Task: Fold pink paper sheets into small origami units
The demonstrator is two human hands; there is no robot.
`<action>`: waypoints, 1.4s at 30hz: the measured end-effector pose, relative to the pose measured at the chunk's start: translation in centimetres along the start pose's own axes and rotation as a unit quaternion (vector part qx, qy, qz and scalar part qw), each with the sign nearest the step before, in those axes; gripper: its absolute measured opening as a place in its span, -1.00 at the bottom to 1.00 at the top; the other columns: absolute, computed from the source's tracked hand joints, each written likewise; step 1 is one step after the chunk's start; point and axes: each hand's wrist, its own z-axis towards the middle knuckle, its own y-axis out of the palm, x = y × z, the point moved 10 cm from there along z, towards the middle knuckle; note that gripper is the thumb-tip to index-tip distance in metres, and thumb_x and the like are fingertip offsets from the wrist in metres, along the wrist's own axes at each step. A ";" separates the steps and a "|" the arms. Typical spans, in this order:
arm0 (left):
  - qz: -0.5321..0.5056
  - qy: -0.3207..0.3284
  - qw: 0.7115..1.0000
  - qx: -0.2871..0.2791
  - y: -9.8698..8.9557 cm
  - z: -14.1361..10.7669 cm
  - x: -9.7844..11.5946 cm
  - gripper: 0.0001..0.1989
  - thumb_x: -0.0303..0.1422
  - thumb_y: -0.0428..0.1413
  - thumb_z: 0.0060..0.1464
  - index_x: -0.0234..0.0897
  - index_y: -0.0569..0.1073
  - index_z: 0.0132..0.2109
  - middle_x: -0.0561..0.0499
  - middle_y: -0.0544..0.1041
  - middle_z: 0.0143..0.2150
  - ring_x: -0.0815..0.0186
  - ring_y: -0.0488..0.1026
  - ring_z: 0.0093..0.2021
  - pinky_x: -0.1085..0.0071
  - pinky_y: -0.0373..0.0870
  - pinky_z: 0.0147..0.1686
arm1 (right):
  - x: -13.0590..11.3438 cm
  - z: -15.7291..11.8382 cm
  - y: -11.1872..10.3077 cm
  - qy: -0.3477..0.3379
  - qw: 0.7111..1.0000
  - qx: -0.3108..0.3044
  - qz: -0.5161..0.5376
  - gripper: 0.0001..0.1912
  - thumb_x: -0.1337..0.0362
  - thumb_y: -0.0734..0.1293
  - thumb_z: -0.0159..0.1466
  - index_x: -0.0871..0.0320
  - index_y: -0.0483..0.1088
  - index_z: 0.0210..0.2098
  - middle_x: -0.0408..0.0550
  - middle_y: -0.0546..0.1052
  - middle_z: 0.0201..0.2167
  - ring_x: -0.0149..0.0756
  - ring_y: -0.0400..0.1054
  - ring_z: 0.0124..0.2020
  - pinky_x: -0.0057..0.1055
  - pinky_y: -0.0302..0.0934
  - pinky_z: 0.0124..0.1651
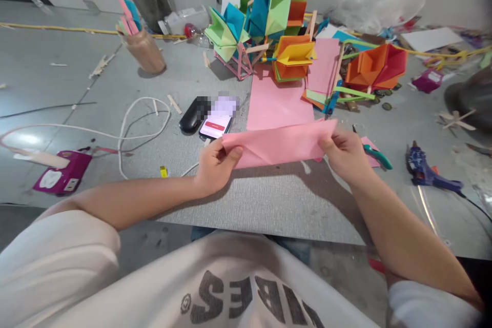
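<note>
A folded strip of pink paper [277,144] is stretched between my two hands above the table's front part. My left hand [216,168] pinches its left end, thumb on top. At the right end, my right hand [344,156] grips the paper between thumb and fingers. Behind the strip lies a larger pink sheet [280,105] flat on the table. Teal-handled scissors [377,156] rest just right of my right hand, by a small pink scrap. A lit phone [218,119] and a black case [192,115] sit beyond my left hand.
Folded paper models in green and blue [265,10], yellow [294,56] and orange [376,67] stand at the back. A blue glue gun [430,170] lies right. Left are a purple box [63,171], a white cable [123,138] and a wooden cup [145,51].
</note>
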 end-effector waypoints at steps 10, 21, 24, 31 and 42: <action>-0.070 -0.100 0.992 -0.026 1.4 -0.4 -1.4 -0.59 -0.03 0.46 0.23 -0.28 0.67 -0.04 -0.07 0.73 -0.16 0.26 0.56 -0.22 0.36 0.53 -0.20 | 1.8 -0.4 -0.2 0.056 0.991 0.124 -0.014 -0.18 -0.63 0.58 0.11 -0.02 0.39 -0.54 -0.12 0.29 -0.54 -0.28 0.07 -0.47 -0.24 -0.06 -0.40; -0.079 -0.101 0.992 -0.010 1.2 -0.2 -1.9 -0.61 -0.08 0.49 0.21 -0.27 0.62 -0.05 -0.03 0.67 -0.18 0.31 0.52 -0.25 0.39 0.47 -0.24 | -0.1 -1.2 -1.4 0.004 0.982 0.172 -0.076 -0.29 -0.56 0.54 0.25 -0.07 0.50 -0.49 -0.02 0.51 -0.50 -0.12 0.28 -0.41 -0.11 0.19 -0.30; -0.077 -0.098 0.992 -0.014 1.3 -0.2 -1.7 -0.61 -0.08 0.48 0.23 -0.26 0.61 -0.04 -0.04 0.68 -0.17 0.30 0.53 -0.24 0.39 0.49 -0.23 | -0.6 -1.5 -1.8 -0.012 0.979 0.185 -0.086 -0.32 -0.49 0.58 0.28 -0.05 0.50 -0.48 -0.06 0.48 -0.50 -0.15 0.28 -0.42 -0.12 0.19 -0.29; -0.069 -0.124 0.987 -0.070 2.0 -0.7 -1.9 -0.62 -0.13 0.50 0.09 -0.24 0.62 -0.09 -0.01 0.66 -0.25 0.27 0.54 -0.29 0.37 0.47 -0.29 | 0.1 -0.3 -2.0 -0.001 0.990 0.132 -0.047 -0.34 -0.49 0.63 0.21 -0.03 0.61 -0.45 -0.07 0.53 -0.50 -0.19 0.29 -0.42 -0.16 0.18 -0.32; -0.025 -0.253 0.902 -0.349 6.4 -2.9 -1.7 -0.70 -0.32 0.39 0.02 -0.19 0.75 -0.06 -0.02 0.78 -0.32 0.18 0.65 -0.44 0.38 0.42 -0.47 | 1.6 0.1 1.5 0.057 0.994 -0.067 -0.071 -0.55 -0.19 0.64 0.26 0.06 0.67 -0.40 -0.11 0.54 -0.48 -0.28 0.30 -0.43 -0.26 0.13 -0.33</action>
